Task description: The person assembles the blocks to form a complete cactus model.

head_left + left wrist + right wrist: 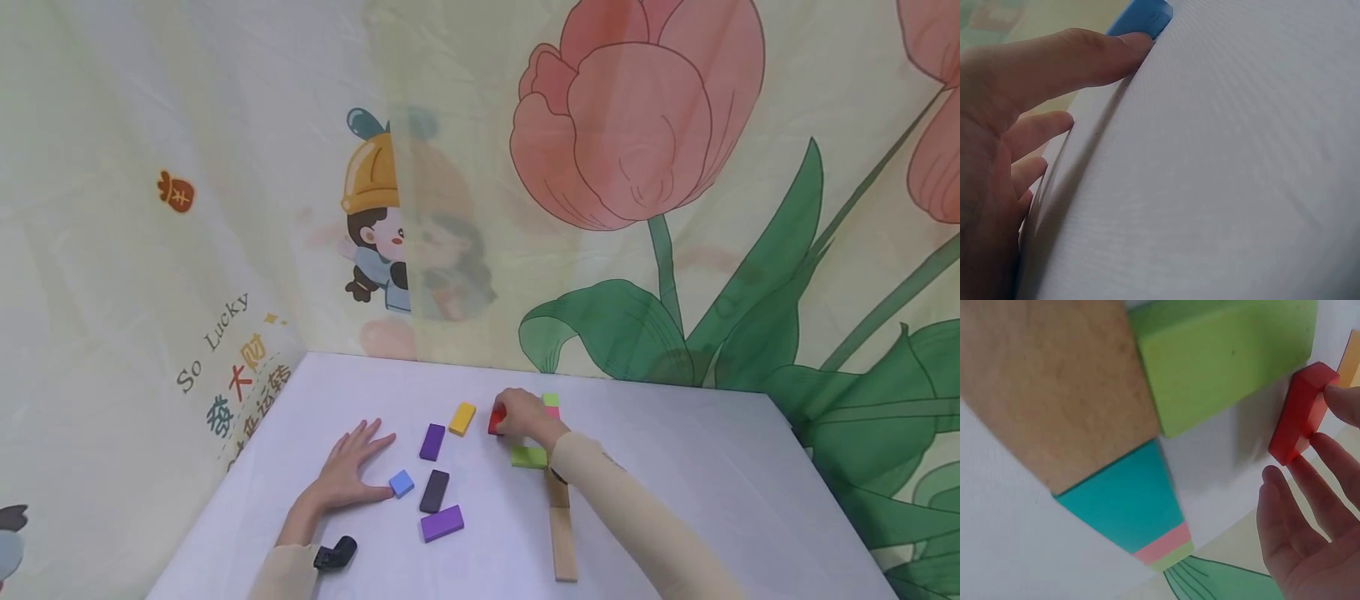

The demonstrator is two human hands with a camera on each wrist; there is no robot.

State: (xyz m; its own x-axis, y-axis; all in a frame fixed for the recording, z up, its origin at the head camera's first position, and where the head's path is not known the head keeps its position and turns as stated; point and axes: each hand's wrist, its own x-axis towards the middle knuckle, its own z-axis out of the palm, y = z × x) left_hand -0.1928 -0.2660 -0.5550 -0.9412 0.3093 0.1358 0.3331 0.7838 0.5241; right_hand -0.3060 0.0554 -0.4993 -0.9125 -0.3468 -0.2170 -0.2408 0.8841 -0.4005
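Note:
My left hand (347, 471) lies on the white table with its fingers spread. Its thumb tip touches a small blue block (402, 484), as the left wrist view also shows. Farther off, my right hand (522, 414) pinches a red block (1300, 415) between thumb and fingers; the block stands on its narrow side. Close to that hand, a light green block (528, 457) juts leftward from a line of blocks. That line holds plain wooden blocks (564, 546), a teal block (1125, 500), a pink block (552, 412) and a small green block (551, 399) at its far end. My right forearm covers part of it.
Between the hands lie a yellow block (462, 418), a dark purple block (432, 442), a black block (434, 492) and a lighter purple block (442, 523). A black device (336, 553) is at my left wrist. Printed curtains (450, 167) hang along the table's far and left edges.

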